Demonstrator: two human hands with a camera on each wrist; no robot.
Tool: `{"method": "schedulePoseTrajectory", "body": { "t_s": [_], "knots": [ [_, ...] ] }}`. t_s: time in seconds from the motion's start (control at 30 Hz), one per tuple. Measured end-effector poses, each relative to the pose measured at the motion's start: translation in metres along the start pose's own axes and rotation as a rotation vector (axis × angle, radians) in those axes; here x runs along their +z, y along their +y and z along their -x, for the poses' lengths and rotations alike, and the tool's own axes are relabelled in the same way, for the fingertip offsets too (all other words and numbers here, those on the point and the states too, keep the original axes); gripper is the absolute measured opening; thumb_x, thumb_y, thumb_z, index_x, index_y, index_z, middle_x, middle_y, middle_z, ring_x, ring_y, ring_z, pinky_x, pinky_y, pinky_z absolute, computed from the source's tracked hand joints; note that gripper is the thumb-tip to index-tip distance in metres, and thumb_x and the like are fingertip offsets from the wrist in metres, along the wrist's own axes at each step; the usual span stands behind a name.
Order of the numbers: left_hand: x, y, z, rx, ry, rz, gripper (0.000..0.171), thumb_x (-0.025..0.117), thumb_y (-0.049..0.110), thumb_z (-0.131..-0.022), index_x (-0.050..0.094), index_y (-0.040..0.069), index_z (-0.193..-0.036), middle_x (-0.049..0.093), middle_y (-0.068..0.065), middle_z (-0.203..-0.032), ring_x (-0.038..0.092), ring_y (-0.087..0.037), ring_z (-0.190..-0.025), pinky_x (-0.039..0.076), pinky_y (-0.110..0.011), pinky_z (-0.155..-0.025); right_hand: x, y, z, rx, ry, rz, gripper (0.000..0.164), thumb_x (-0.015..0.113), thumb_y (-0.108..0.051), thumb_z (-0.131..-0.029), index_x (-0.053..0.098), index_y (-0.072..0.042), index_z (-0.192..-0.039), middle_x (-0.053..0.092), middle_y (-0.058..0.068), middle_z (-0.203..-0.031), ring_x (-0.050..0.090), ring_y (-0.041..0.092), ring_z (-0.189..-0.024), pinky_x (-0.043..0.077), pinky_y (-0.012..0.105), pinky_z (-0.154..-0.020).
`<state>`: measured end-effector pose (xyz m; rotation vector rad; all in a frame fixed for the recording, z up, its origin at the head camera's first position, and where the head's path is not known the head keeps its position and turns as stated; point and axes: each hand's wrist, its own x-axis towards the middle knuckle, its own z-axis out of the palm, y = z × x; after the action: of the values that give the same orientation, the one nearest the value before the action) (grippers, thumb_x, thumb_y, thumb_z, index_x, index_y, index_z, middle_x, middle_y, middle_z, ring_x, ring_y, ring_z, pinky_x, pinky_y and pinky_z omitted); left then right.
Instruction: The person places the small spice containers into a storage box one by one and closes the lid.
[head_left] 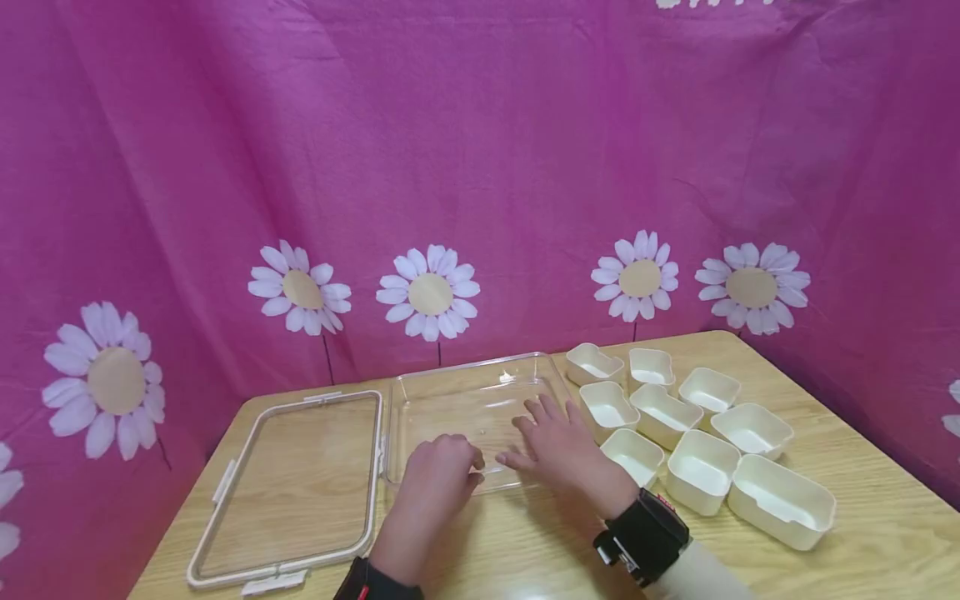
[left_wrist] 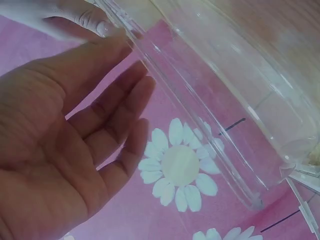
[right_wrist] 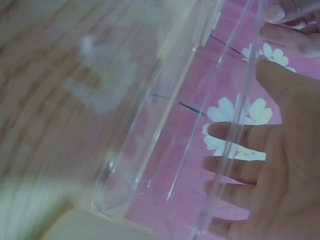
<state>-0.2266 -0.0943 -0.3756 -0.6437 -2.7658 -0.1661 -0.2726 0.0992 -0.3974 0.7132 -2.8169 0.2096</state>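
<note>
A clear plastic storage box (head_left: 420, 417) sits on the table, with both hands over its near side. The left hand (head_left: 442, 467) has its fingers loosely bent; in the left wrist view, fingertips (left_wrist: 142, 87) come right up to the box's rim (left_wrist: 175, 95). Over the inside of the box, the right hand (head_left: 566, 450) spreads its fingers. Seen from the right wrist, those fingers (right_wrist: 240, 167) overlap the clear rim and grip nothing.
Left of the box lies a clear lid (head_left: 300, 487) with a white frame and clips. Several cream bins (head_left: 701, 471) of different shapes stand on the wooden table (head_left: 862, 450) at the right, the nearest beside the right hand. A pink flowered curtain (head_left: 510, 167) hangs behind.
</note>
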Motion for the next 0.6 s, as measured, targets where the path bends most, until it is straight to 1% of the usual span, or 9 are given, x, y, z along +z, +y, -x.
{"method": "schedulePoseTrajectory", "body": {
  "t_s": [0.03, 0.1, 0.17, 0.23, 0.33, 0.4, 0.5, 0.57, 0.6],
  "knots": [
    [-0.001, 0.001, 0.000, 0.003, 0.002, 0.003, 0.012, 0.088, 0.019, -0.076, 0.079, 0.016, -0.085, 0.074, 0.003, -0.083, 0.069, -0.016, -0.075, 0.054, -0.034, -0.065, -0.002, 0.000, 0.000, -0.008, 0.013, -0.007, 0.056, 0.065, -0.054, -0.093, 0.068, -0.006, -0.121, 0.061, 0.017, -0.129, 0.051, 0.039, -0.130, 0.040, 0.060, -0.104],
    [-0.002, 0.002, 0.000, -0.010, -0.002, 0.015, 0.012, 0.088, 0.014, -0.076, 0.079, 0.017, -0.084, 0.074, 0.004, -0.082, 0.069, -0.015, -0.074, 0.054, -0.031, -0.062, -0.005, 0.001, 0.001, -0.034, 0.034, -0.021, 0.046, 0.071, -0.050, -0.090, 0.072, -0.007, -0.105, 0.064, 0.012, -0.105, 0.061, 0.032, -0.105, 0.047, 0.051, -0.088],
    [-0.003, 0.003, 0.000, -0.024, -0.007, 0.022, 0.013, 0.087, 0.011, -0.076, 0.079, 0.017, -0.085, 0.075, 0.004, -0.084, 0.070, -0.015, -0.074, 0.054, -0.030, -0.060, -0.010, 0.001, 0.000, -0.075, 0.059, -0.030, 0.036, 0.076, -0.045, -0.088, 0.073, -0.009, -0.090, 0.060, 0.005, -0.083, 0.060, 0.024, -0.081, 0.047, 0.042, -0.070],
    [-0.004, 0.002, -0.002, -0.034, -0.006, 0.026, 0.015, 0.086, 0.007, -0.077, 0.079, 0.017, -0.085, 0.075, 0.005, -0.084, 0.070, -0.015, -0.074, 0.054, -0.030, -0.060, -0.014, 0.001, 0.000, -0.128, 0.084, -0.033, 0.031, 0.078, -0.040, -0.087, 0.070, -0.012, -0.076, 0.053, -0.001, -0.069, 0.053, 0.017, -0.066, 0.043, 0.034, -0.060],
    [-0.005, 0.002, -0.003, -0.041, -0.010, 0.031, 0.015, 0.084, 0.004, -0.078, 0.079, 0.017, -0.084, 0.075, 0.005, -0.082, 0.070, -0.016, -0.074, 0.053, -0.030, -0.058, -0.021, 0.003, 0.000, -0.205, 0.098, -0.038, 0.037, 0.080, -0.035, -0.086, 0.061, -0.016, -0.061, 0.045, -0.007, -0.059, 0.042, 0.010, -0.057, 0.035, 0.027, -0.053],
    [-0.006, 0.002, -0.003, -0.044, -0.024, 0.048, 0.015, 0.083, 0.003, -0.078, 0.079, 0.017, -0.083, 0.074, 0.005, -0.081, 0.070, -0.016, -0.073, 0.053, -0.030, -0.058, -0.024, 0.004, 0.002, -0.227, 0.070, -0.045, 0.042, 0.081, -0.035, -0.085, 0.057, -0.017, -0.056, 0.043, -0.009, -0.056, 0.039, 0.008, -0.055, 0.033, 0.026, -0.053],
    [-0.006, 0.003, -0.002, -0.048, -0.042, 0.071, 0.013, 0.083, 0.005, -0.079, 0.079, 0.016, -0.083, 0.074, 0.005, -0.081, 0.070, -0.016, -0.073, 0.053, -0.030, -0.058, -0.029, 0.007, 0.003, -0.218, -0.007, -0.072, 0.041, 0.082, -0.034, -0.084, 0.058, -0.017, -0.056, 0.047, -0.011, -0.056, 0.041, 0.008, -0.054, 0.035, 0.027, -0.053],
    [-0.005, 0.004, -0.003, -0.056, -0.048, 0.084, 0.011, 0.083, 0.006, -0.080, 0.079, 0.016, -0.083, 0.074, 0.006, -0.081, 0.070, -0.016, -0.074, 0.053, -0.030, -0.059, -0.031, 0.008, 0.004, -0.202, -0.061, -0.102, 0.034, 0.083, -0.031, -0.083, 0.063, -0.016, -0.059, 0.052, -0.011, -0.057, 0.044, 0.007, -0.055, 0.038, 0.027, -0.054],
    [-0.004, 0.004, -0.003, -0.060, -0.050, 0.087, 0.010, 0.083, 0.007, -0.080, 0.079, 0.016, -0.083, 0.074, 0.006, -0.081, 0.070, -0.015, -0.075, 0.054, -0.030, -0.060, -0.034, 0.010, 0.005, -0.209, -0.081, -0.117, 0.031, 0.083, -0.029, -0.083, 0.066, -0.016, -0.062, 0.053, -0.011, -0.059, 0.045, 0.007, -0.055, 0.039, 0.027, -0.054]
  ]
}}
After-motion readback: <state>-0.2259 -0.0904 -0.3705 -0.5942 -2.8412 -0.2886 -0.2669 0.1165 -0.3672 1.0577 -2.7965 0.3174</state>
